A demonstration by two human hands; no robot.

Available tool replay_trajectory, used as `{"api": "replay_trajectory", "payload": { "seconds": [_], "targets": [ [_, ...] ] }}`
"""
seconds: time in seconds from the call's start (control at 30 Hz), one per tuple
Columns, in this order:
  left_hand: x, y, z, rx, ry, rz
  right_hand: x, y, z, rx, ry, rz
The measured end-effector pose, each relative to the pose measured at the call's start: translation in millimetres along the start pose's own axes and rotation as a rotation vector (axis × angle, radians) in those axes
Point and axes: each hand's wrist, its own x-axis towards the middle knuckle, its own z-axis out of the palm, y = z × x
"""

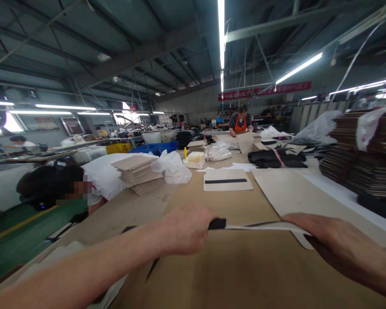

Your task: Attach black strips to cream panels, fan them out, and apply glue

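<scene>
L hand (188, 229) is closed in a fist, pinching the black end of a thin white piece (260, 227) seen near edge-on; R hand (336, 242) is at the opp. end, fingers mostly hidden, so can't tell if it's pinching or just propping. Piece runs to the R from the L fist, long axis approx. side to side, above the brown tabletop (225, 266). Pale board (227, 187) w/ black bar (225, 181) lies flat just beyond, L hand nearer. Count: 2 hands, 1 thin piece btwn them, 1 board w/ 1 bar, 1 lg. pale sheet (296, 195) to the R, 1 board stack (138, 169) far L
</scene>
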Motion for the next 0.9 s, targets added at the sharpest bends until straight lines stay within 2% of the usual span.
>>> {"api": "replay_trajectory", "payload": {
  "seconds": [0.03, 0.1, 0.23, 0.33, 0.43, 0.53, 0.67, 0.77, 0.9],
  "targets": [
    [15.9, -12.7, -3.0, 0.046, 0.047, -0.024, 23.0, 4.6, 2.2, 0.012, -0.026, -0.016],
    [52.5, -40.4, -0.9, 0.133, 0.153, -0.078, 67.6, 18.6, 17.1, -0.019, 0.031, -0.002],
    [128.7, -94.4, 21.1, 0.203, 0.238, -0.118, 144.4, 59.4, 64.1, -0.126, 0.053, 0.084],
    [175.1, -122.6, 44.9, 0.178, 0.292, -0.140, 184.8, 84.6, 95.8, -0.187, 0.070, 0.094],
    [206.5, -137.8, 73.9, 0.143, 0.272, -0.167, 204.3, 97.2, 127.1, -0.214, -0.020, 0.108],
    [222.4, -145.2, 103.1, 0.106, 0.195, -0.184, 205.7, 101.5, 157.9, -0.205, -0.151, 0.139],
    [227.4, -152.2, 126.0, 0.063, 0.154, -0.192, 201.7, 106.2, 180.4, -0.198, -0.201, 0.165],
    [227.9, -155.6, 128.5, 0.054, 0.142, -0.207, 205.2, 108.2, 183.3, -0.191, -0.219, 0.165],
    [227.0, -151.3, 119.7, 0.067, 0.094, -0.239, 207.4, 99.6, 179.9, -0.184, -0.245, 0.199]
  ]
}}
